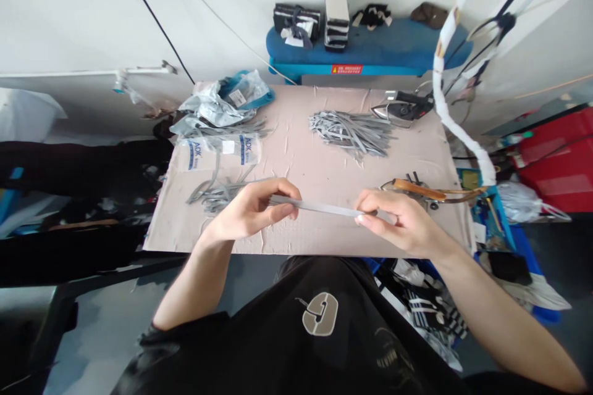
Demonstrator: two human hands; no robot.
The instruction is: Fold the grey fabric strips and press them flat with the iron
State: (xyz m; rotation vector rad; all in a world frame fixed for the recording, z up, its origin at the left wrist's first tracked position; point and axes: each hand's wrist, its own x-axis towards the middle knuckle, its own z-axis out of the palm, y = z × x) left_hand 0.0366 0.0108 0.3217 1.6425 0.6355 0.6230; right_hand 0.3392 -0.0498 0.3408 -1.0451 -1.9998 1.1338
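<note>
Cardboard sheet (287, 160), blue bench (389, 43) beyond, fingers (370, 213) of both hands (250, 210) (398, 225) closed on grey strip (315, 205)

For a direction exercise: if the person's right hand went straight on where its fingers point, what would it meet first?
The right hand would probably meet the left hand, along the flat grey strip both hold.
</note>
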